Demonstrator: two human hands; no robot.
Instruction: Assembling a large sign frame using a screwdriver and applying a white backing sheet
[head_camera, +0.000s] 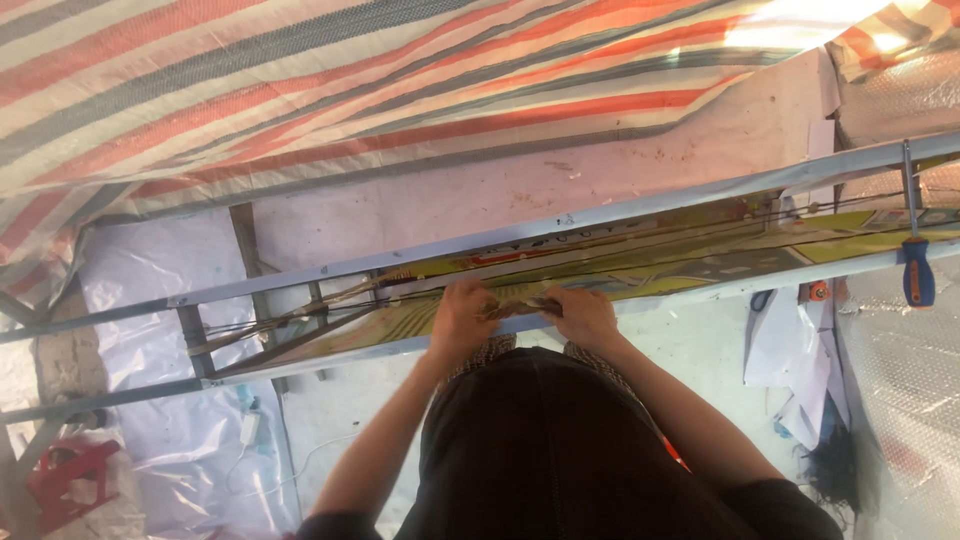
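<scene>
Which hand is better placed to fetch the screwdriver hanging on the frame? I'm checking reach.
Probably the right hand: it sits nearer the orange and blue screwdriver, which hangs off the metal frame toward that side. The left hand would have to cross over.

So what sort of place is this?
Probably a makeshift weaving workshop: a red, grey and white striped tarpaulin overhead, a long grey metal frame strung with threads, and a blue-and-orange-handled screwdriver hanging from it.
</scene>
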